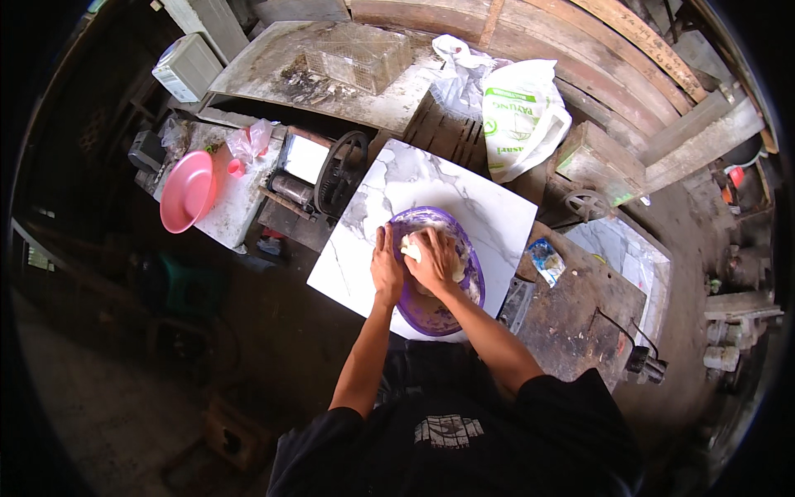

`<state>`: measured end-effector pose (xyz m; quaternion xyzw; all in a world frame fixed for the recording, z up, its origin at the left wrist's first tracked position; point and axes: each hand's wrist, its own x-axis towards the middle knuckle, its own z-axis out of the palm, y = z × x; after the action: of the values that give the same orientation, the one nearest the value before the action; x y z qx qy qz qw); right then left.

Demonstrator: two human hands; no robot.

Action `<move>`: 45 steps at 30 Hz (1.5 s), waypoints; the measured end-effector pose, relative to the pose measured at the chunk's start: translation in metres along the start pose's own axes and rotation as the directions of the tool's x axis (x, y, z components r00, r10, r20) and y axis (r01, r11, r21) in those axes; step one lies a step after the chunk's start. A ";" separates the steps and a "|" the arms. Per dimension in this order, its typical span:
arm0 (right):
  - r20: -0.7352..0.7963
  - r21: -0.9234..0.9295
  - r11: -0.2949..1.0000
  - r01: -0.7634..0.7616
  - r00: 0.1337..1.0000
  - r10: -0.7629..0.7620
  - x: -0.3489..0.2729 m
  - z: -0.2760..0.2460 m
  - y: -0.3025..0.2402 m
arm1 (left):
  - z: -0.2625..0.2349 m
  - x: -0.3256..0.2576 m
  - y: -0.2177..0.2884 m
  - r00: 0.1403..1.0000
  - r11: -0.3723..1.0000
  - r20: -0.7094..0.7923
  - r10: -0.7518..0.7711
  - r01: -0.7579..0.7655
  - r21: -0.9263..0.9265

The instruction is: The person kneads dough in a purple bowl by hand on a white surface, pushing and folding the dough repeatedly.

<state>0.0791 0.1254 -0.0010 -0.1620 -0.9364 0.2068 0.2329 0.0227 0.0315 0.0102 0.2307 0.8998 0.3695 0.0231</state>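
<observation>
Best to brace the basin point(477, 277) at its left rim with the left hand point(386, 269), fingers straight and narrowly spaced, while the right hand point(432, 260), fingers curled over the dough point(409, 248) inside, presses evenly.

Glossy purple plastic in the basin point(477, 282), smooth marble-look finish on the tabletop point(507, 222) beneath it, shiny pink plastic in the tub point(186, 192) well to its left, dark metal in the wheel point(341, 174) between, wrinkled plastic in the sack point(517, 108) beyond it, rough, stained, wood-like bench point(571, 311) to its right.
</observation>
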 end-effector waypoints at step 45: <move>-0.140 0.107 0.991 0.080 0.988 -0.064 0.026 -0.002 0.004 | 0.001 -0.006 0.010 0.998 0.989 -0.062 -0.015 0.006 -0.145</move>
<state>0.0592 0.1393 0.0082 -0.1283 -0.9103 0.2391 0.3125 0.0324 0.0356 0.0156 0.2120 0.8721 0.4409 0.0133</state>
